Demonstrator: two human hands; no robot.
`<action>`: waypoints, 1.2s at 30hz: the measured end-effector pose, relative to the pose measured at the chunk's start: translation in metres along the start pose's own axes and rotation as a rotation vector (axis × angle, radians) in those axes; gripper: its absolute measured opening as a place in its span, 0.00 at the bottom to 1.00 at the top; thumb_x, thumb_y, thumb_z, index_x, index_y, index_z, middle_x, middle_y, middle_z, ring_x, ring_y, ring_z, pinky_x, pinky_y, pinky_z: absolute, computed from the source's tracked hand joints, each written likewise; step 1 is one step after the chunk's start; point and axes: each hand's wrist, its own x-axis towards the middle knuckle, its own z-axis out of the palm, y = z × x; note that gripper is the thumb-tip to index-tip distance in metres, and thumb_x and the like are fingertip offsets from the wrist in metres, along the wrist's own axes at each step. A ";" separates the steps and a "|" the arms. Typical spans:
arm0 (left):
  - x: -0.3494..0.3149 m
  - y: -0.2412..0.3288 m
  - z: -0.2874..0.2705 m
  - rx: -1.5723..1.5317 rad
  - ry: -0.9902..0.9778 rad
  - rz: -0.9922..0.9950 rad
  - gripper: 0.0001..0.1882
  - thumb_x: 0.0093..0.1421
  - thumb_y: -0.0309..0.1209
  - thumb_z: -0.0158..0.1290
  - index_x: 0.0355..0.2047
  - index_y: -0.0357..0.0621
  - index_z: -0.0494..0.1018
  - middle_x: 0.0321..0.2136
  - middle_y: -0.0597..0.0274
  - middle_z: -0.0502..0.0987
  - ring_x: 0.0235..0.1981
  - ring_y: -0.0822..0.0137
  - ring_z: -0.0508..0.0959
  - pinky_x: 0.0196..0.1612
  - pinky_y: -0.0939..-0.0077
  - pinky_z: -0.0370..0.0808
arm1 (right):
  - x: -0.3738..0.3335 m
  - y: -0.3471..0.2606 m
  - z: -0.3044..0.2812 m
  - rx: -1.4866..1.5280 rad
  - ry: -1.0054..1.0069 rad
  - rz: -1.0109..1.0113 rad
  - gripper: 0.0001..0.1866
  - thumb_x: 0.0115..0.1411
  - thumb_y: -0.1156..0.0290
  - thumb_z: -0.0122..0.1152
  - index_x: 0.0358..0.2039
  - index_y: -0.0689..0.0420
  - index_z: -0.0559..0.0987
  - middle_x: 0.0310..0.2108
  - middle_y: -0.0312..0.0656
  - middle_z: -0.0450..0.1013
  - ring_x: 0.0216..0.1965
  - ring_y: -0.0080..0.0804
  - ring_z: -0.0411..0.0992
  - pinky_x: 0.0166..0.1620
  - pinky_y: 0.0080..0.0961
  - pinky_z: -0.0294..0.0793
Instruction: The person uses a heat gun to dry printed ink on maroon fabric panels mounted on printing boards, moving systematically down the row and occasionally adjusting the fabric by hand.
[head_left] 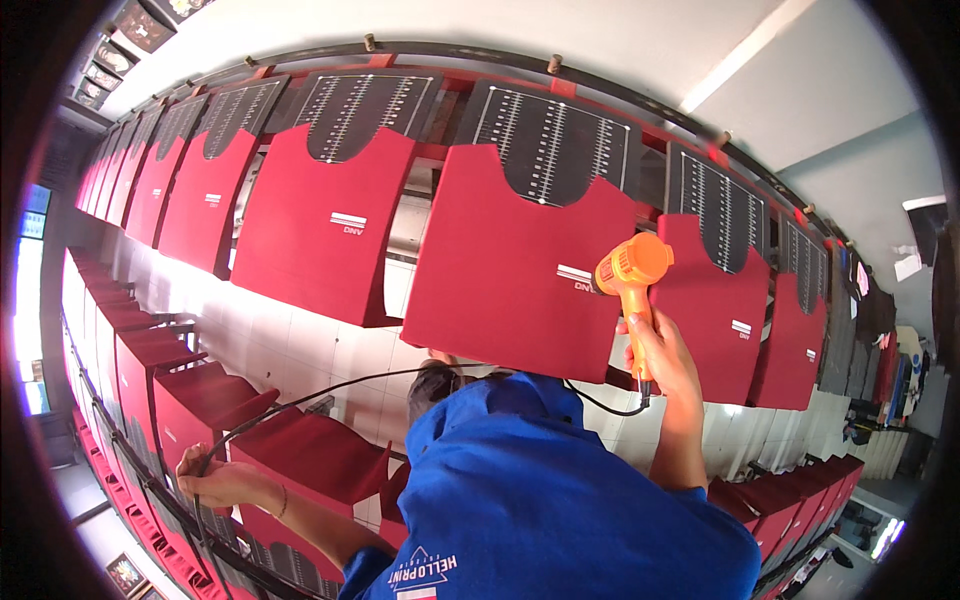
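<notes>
Orange, rounded heat gun (633, 264); smooth red cloth (515, 275).

- Right of centre: right hand (662, 352) grips an orange plastic pistol-shaped heat gun (634, 272) near a red fabric panel (510, 270) with white print.
- Lower left: left hand (222, 482) holds a thin black cable (345, 383).

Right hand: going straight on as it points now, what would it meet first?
Beyond the orange heat gun it holds, the right hand would probably meet the right edge of the red cloth on the black board ahead. Depth is unclear, so it might pass above.
</notes>
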 end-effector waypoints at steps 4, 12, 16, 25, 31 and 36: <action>0.032 -0.030 0.016 0.033 -0.006 -0.026 0.24 0.71 0.41 0.32 0.28 0.35 0.69 0.25 0.56 0.74 0.29 0.65 0.74 0.35 0.73 0.73 | 0.015 -0.011 0.049 0.112 -0.078 -0.018 0.23 0.66 0.58 0.53 0.55 0.60 0.67 0.36 0.42 0.73 0.22 0.23 0.70 0.25 0.23 0.75; 0.193 -0.122 0.012 0.175 -0.033 0.020 0.25 0.71 0.42 0.32 0.30 0.36 0.73 0.29 0.57 0.77 0.31 0.65 0.76 0.37 0.73 0.73 | 0.074 -0.078 0.268 0.120 -0.469 -0.094 0.23 0.68 0.55 0.51 0.51 0.62 0.68 0.37 0.40 0.73 0.25 0.21 0.71 0.26 0.21 0.75; 0.277 -0.167 0.010 0.309 -0.019 -0.058 0.26 0.71 0.42 0.32 0.31 0.36 0.74 0.30 0.57 0.77 0.34 0.65 0.76 0.41 0.72 0.72 | 0.102 -0.109 0.365 0.093 -0.421 -0.127 0.24 0.67 0.56 0.52 0.54 0.63 0.68 0.37 0.42 0.74 0.24 0.22 0.72 0.27 0.21 0.76; 0.379 -0.272 0.015 0.295 -0.085 -0.204 0.22 0.68 0.40 0.34 0.39 0.35 0.73 0.37 0.55 0.76 0.40 0.62 0.77 0.46 0.70 0.75 | 0.111 -0.146 0.461 0.031 -0.208 -0.132 0.22 0.67 0.55 0.52 0.49 0.61 0.69 0.35 0.40 0.72 0.24 0.21 0.71 0.26 0.21 0.76; 0.375 -0.284 0.060 0.303 -0.201 -0.239 0.25 0.71 0.45 0.34 0.40 0.35 0.73 0.39 0.53 0.77 0.40 0.62 0.77 0.48 0.69 0.75 | 0.102 -0.155 0.478 -0.016 -0.176 -0.097 0.19 0.69 0.58 0.49 0.50 0.60 0.68 0.35 0.39 0.71 0.24 0.21 0.70 0.25 0.21 0.76; 0.375 -0.274 0.086 0.143 -0.190 -0.261 0.24 0.71 0.43 0.33 0.40 0.35 0.72 0.39 0.53 0.77 0.41 0.62 0.78 0.48 0.69 0.76 | 0.099 -0.147 0.470 -0.008 -0.143 -0.092 0.19 0.68 0.59 0.50 0.51 0.61 0.68 0.36 0.41 0.72 0.23 0.22 0.70 0.26 0.22 0.76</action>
